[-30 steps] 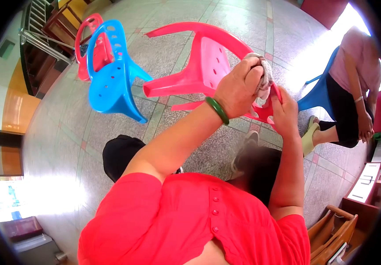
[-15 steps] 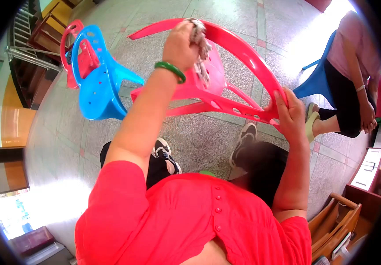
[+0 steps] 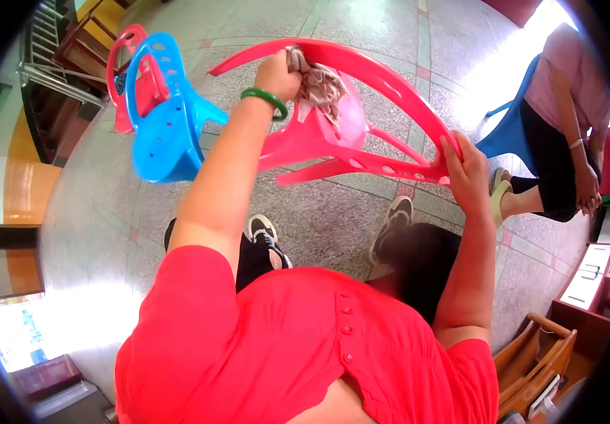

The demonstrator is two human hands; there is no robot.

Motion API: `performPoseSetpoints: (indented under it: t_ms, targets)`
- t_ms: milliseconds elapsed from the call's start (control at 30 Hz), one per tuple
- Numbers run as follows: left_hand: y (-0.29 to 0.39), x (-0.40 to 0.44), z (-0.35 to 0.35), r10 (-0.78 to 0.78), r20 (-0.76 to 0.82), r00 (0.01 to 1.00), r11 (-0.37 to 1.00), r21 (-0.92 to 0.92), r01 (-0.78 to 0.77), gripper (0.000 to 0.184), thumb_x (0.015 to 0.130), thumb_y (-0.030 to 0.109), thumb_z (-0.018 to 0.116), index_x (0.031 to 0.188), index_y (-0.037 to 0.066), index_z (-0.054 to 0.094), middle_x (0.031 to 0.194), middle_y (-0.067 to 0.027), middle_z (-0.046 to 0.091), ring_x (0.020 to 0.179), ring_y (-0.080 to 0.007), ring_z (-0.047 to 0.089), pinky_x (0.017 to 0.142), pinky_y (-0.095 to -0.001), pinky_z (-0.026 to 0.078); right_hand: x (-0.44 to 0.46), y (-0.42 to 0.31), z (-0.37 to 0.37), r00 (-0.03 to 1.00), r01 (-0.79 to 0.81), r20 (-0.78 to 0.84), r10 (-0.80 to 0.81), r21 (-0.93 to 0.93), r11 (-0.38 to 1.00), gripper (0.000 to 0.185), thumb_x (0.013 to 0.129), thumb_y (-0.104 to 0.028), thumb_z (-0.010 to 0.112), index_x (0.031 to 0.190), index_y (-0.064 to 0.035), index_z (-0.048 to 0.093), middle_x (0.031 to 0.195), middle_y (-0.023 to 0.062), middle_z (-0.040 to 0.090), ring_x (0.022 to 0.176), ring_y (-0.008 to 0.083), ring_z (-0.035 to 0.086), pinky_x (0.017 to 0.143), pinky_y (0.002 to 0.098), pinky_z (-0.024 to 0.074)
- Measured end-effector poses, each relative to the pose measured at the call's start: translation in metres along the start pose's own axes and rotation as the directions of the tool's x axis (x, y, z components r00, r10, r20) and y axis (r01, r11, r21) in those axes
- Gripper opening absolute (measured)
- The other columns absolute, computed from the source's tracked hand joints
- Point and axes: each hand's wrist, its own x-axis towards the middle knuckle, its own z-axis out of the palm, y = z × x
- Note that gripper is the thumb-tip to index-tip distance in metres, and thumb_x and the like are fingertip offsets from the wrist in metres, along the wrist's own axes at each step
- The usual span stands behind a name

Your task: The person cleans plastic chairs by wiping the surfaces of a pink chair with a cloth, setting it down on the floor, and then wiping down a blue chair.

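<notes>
Holding a crumpled cloth (image 3: 321,88) up at the curved band (image 3: 397,85) of the red chair (image 3: 351,128), the L hand (image 3: 279,76) is now well apart from the R hand (image 3: 469,173). A sec ago the two were close, cloth down by the R hand's end — so the cloth work has shifted to the far stretch of the band. Vs. half a sec ago, L hand's in approx. the same spot, but the cloth hangs wider, spread below the band & in front of the seat; can't tell if it touches the seat too.

L fingers: curled round the cloth, tips mostly hidden. R fingers: wrapped round the near end of the band, thumb on this side — same end as in the earlier views, so prob. the steadying grip.

Chair's tilted over in front of the person, beyond the shoes (image 3: 266,232); can't tell which parts rest on the floor (image 3: 326,226).

To the L, a blue chair (image 3: 162,145) w/ another red chair (image 3: 124,119) behind it. To the R, another person (image 3: 566,116) seated on a second blue chair (image 3: 508,145).
</notes>
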Motion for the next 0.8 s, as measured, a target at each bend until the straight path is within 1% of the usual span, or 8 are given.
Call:
performPoseSetpoints:
  t_ms: [200,267,367,433,467,600,667,800]
  targets:
    - [0.012,-0.097,-0.01,0.155,-0.041,0.987,0.986,-0.05,-0.157,0.045,0.069,0.001,0.053,0.114,0.007,0.058,0.098,-0.0259,0.062,0.097,-0.0467,0.057,0.083,-0.0476,0.049,-0.001,0.004,0.001,1.0,0.003,0.02,-0.002,-0.019,1.0,0.023,0.098,-0.021,0.051,0.087,-0.0021,0.059,0.063,0.0055,0.059,0.056,0.0127,0.056,0.055,0.0282,0.0442]
    - [-0.001,-0.123,0.001,0.205,-0.006,0.979,0.977,-0.06,-0.205,0.04,0.072,0.003,0.056,0.112,0.005,0.058,0.097,-0.0222,0.065,0.098,-0.0406,0.061,0.083,-0.0455,0.049,0.001,0.008,0.0,0.999,-0.033,0.009,0.033,0.019,0.999,0.024,0.098,-0.022,0.051,0.088,-0.0018,0.059,0.064,0.0055,0.059,0.057,0.0121,0.056,0.055,0.0279,0.0442]
    - [-0.01,-0.145,0.011,0.032,0.243,0.969,0.956,-0.29,0.041,0.033,0.075,0.003,0.058,0.108,0.002,0.06,0.098,-0.0215,0.066,0.092,-0.0398,0.063,0.081,-0.043,0.052,0.001,0.014,-0.006,0.993,-0.106,-0.029,0.11,0.129,0.986,0.025,0.098,-0.023,0.051,0.09,-0.001,0.06,0.065,0.005,0.06,0.059,0.0105,0.056,0.058,0.0269,0.044]
    - [-0.001,-0.146,-0.008,-0.15,0.466,0.872,0.485,-0.734,0.476,0.025,0.08,0.004,0.059,0.105,0.003,0.063,0.095,-0.013,0.069,0.087,-0.0278,0.068,0.074,-0.0363,0.055,0.001,0.026,-0.008,0.986,-0.164,-0.017,0.167,0.132,0.978,0.027,0.098,-0.025,0.052,0.092,-0.0006,0.061,0.065,0.0044,0.06,0.061,0.0097,0.056,0.06,0.0263,0.044]
    - [0.007,-0.145,-0.02,-0.137,0.483,0.865,0.383,-0.779,0.496,0.019,0.086,0.005,0.056,0.103,0.003,0.064,0.096,-0.0084,0.068,0.086,-0.0195,0.068,0.07,-0.0317,0.056,-0.001,0.026,-0.008,0.986,-0.163,-0.015,0.166,0.126,0.979,0.027,0.098,-0.025,0.052,0.092,-0.0006,0.061,0.065,0.0044,0.06,0.061,0.0097,0.056,0.06,0.0263,0.044]
    - [0.027,-0.126,-0.048,-0.152,0.516,0.843,0.183,-0.824,0.537,0.02,0.091,0.01,0.053,0.108,0.003,0.062,0.103,-0.0107,0.067,0.092,-0.0215,0.066,0.08,-0.0354,0.055,-0.006,0.019,0.003,0.975,-0.22,0.028,0.22,0.269,0.938,0.029,0.098,-0.028,0.052,0.094,-0.0013,0.061,0.066,0.0058,0.062,0.062,0.0127,0.058,0.061,0.0292,0.0452]
    - [0.036,-0.115,-0.045,-0.004,0.529,0.849,-0.05,-0.848,0.528,0.023,0.095,0.017,0.05,0.111,0.005,0.06,0.108,-0.0112,0.066,0.097,-0.0227,0.064,0.085,-0.0365,0.053,-0.009,0.012,0.013,0.974,-0.222,-0.013,0.226,0.142,0.965,0.023,0.099,-0.022,0.049,0.099,-0.0012,0.059,0.069,0.0032,0.06,0.063,0.0106,0.058,0.061,0.025,0.0465]
    - [0.073,-0.087,-0.017,0.03,0.516,0.856,0.077,-0.855,0.512,0.029,0.097,0.029,0.049,0.111,0.006,0.059,0.101,-0.0102,0.066,0.087,-0.0204,0.066,0.074,-0.0353,0.056,-0.022,-0.019,0.039,0.993,-0.109,-0.063,0.104,-0.066,0.992,0.015,0.092,-0.02,0.053,0.095,-0.006,0.059,0.069,0.012,0.065,0.066,0.0273,0.064,0.063,0.0388,0.0481]
